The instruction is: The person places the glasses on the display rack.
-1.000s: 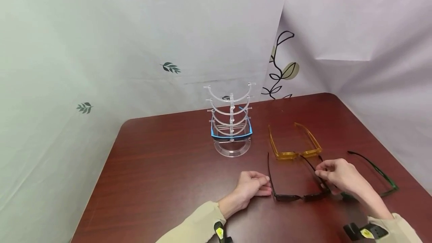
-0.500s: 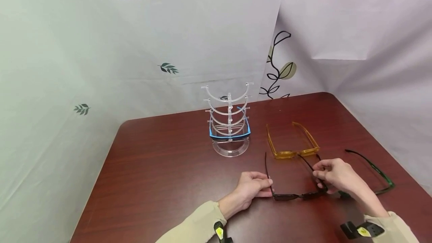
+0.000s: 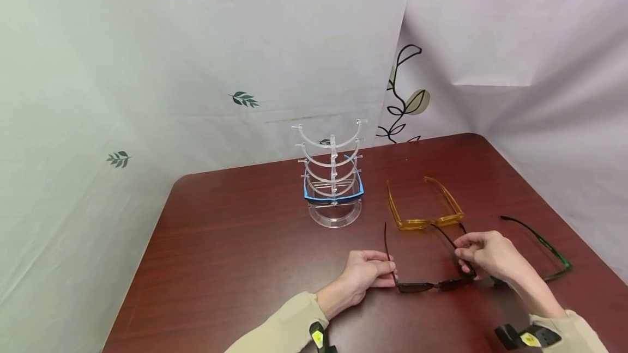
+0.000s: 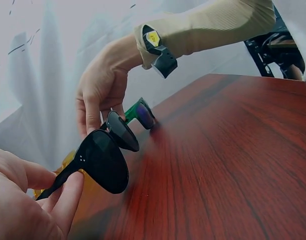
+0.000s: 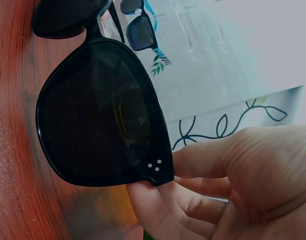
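A pair of black sunglasses point(image 3: 416, 287) stands on its frame at the table's near right, arms unfolded and pointing away from me. My left hand point(image 3: 360, 278) pinches the left arm of the sunglasses close to the hinge, thumb on one side. On the other side, my right hand point(image 3: 490, 255) grips the right arm near its hinge. In the right wrist view, the dark lens point(image 5: 88, 115) fills much of the picture, with thumb and fingers at the corner beside three small dots. The left wrist view shows the lenses point(image 4: 104, 162) close over the tabletop.
Yellow glasses point(image 3: 414, 224) lie just behind the sunglasses. Green-framed glasses point(image 3: 559, 258) lie to the right, partly hidden by my right hand. Farther back stands a clear tiered display rack point(image 3: 334, 174) holding blue glasses point(image 3: 319, 199) on a low tier. A printed cloth point(image 3: 294, 42) hangs behind the table.
My left hand's thumb and fingers have closed onto the left arm of the sunglasses. The right hand keeps its grip, and the sunglasses have barely shifted. The head view has turned slightly.
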Demonstrator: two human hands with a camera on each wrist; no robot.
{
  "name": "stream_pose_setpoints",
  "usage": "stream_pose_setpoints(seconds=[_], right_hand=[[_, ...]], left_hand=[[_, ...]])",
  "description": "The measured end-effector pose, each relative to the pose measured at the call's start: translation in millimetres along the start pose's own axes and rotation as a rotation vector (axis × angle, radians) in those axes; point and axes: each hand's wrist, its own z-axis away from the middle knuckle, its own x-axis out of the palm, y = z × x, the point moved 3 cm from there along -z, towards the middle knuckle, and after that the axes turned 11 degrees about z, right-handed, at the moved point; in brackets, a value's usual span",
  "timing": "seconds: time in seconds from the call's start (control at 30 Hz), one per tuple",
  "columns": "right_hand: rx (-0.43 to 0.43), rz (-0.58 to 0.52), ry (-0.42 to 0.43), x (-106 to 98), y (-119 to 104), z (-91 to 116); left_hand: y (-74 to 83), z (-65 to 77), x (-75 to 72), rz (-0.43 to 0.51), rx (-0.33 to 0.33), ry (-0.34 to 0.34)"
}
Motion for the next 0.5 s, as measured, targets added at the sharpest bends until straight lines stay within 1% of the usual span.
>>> stream_pose_setpoints(seconds=[0.33, 0.5], right_hand=[[0.016, 0.036, 0.029, -1, 3, 12], [0.029, 0.009, 0.031, -1, 4, 18]], left_hand=[[0.8, 3.9, 0.3, -0.004, -0.017, -0.005], [1.2, 7.0, 0.4, -0.009, -0.019, -0.013]])
